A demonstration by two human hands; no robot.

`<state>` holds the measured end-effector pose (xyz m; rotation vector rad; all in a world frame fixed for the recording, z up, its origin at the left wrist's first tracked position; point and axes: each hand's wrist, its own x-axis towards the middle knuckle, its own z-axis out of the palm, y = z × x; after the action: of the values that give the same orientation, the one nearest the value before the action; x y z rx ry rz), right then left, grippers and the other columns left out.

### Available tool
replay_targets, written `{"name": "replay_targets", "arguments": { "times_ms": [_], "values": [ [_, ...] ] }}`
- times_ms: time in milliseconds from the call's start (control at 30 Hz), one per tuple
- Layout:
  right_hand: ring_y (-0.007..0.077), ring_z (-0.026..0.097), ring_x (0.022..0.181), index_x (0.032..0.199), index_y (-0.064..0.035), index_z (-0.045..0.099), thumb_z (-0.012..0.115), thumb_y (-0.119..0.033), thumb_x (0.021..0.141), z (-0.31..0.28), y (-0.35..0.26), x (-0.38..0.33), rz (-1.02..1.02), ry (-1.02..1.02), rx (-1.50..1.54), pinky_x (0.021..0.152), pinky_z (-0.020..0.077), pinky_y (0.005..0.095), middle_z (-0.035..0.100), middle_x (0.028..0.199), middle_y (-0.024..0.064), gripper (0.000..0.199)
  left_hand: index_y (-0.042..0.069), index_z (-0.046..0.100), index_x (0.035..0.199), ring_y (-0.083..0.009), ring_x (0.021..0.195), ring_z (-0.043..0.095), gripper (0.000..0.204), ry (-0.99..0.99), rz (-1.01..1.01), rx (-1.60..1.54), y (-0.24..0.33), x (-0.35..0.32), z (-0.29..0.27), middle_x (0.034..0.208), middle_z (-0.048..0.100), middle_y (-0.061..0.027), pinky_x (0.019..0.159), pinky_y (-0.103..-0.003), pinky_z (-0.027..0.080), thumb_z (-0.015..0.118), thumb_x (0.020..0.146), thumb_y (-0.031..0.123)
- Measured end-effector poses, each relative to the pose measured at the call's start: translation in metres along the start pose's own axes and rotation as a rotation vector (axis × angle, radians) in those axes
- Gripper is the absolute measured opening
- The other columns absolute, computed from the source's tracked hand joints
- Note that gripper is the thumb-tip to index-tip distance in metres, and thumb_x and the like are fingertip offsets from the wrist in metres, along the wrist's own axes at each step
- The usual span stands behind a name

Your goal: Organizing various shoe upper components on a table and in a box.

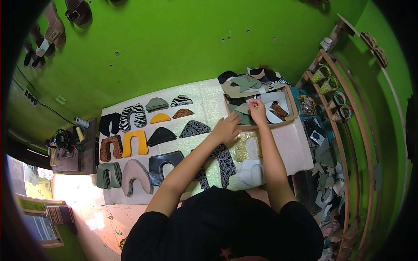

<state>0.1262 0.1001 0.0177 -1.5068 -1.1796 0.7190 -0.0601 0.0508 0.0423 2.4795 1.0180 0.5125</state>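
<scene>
1. Fingers (234,118) of your left hand (226,129): spread, loosely bent, at the near left edge of the cardboard box (282,124); can't tell if they press anything.
2. Your right hand (257,110): over the box, fingers bent inward, tips close together; can't tell if they pinch something.
3. Box: shallow, brown, far right part of the worktop (210,102). Inside, flat grey-green pieces (244,115) near your hands; right of them, a brown-and-black patterned piece (278,110).
4. Behind the box: loose heap of scraps (247,82), grey-green, black, some zebra-striped.
5. Worktop to your left: white, speckled, shimmery covering, flat cutouts set in rows.
6. U-shapes: zebra-striped U (133,117), smooth yellow U (135,143), spotted brown U (111,148), beige U (135,174), dark glossy U (166,162).
7. Half-domes: grey-green stack (156,104), yellow half-dome (160,118), black half-dome (161,136).
8. Below your forearms: black piece with pale crisscross lines (225,162), white pieces (251,172), gold glittery material (241,150).
</scene>
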Motion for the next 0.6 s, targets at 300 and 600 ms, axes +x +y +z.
{"name": "replay_targets", "arguments": {
  "times_ms": [300,600],
  "values": [
    [0.0267,0.056,0.079,0.096,-0.0062,0.056,0.076,-0.019,0.052,-0.016,0.045,0.014,-0.136,-0.321,-0.809,0.072,0.045,0.0324,0.057,0.088,0.0124,0.05,0.001,0.039,0.122,-0.0284,0.127,0.025,0.057,-0.06,-0.103,-0.069,0.012,-0.009,0.026,0.131,0.036,-0.0147,0.096,-0.049,0.031,0.057,0.072,0.021],
    [0.0254,0.061,0.067,0.094,0.0032,0.056,0.059,-0.01,0.07,-0.031,0.044,0.041,0.105,-0.24,-0.303,0.064,0.0479,0.0327,0.063,0.08,0.0153,0.028,0.002,0.044,0.118,-0.0312,0.126,0.026,0.052,0.007,-0.165,-0.202,0.015,-0.007,0.027,0.126,0.041,-0.0176,0.099,-0.043,0.029,0.059,0.073,0.022]
  ]
}}
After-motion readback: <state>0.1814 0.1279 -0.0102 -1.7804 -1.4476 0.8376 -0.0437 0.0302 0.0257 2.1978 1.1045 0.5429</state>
